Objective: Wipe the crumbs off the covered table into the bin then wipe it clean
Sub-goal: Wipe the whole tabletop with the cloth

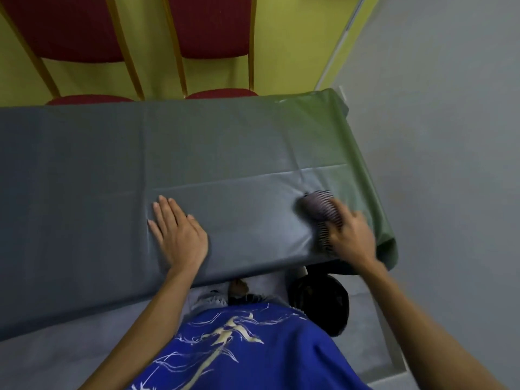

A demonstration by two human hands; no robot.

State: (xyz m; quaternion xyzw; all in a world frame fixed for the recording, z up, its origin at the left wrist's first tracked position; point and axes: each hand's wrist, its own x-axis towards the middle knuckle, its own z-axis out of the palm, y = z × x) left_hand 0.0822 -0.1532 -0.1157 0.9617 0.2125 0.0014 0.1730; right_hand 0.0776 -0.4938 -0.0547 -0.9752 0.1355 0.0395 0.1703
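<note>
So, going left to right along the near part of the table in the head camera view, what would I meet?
Left hand pressed flat on the table cover → right hand holding a striped cloth → the cover's folded right edge.

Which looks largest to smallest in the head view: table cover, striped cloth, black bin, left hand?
1. Table cover
2. Black bin, partly hidden under the table
3. Left hand
4. Striped cloth, partly covered by the right hand, so its rank below the left hand is unsure.

2 red chairs [213,26] against the yellow wall [284,43]; grey floor [450,136].
</note>
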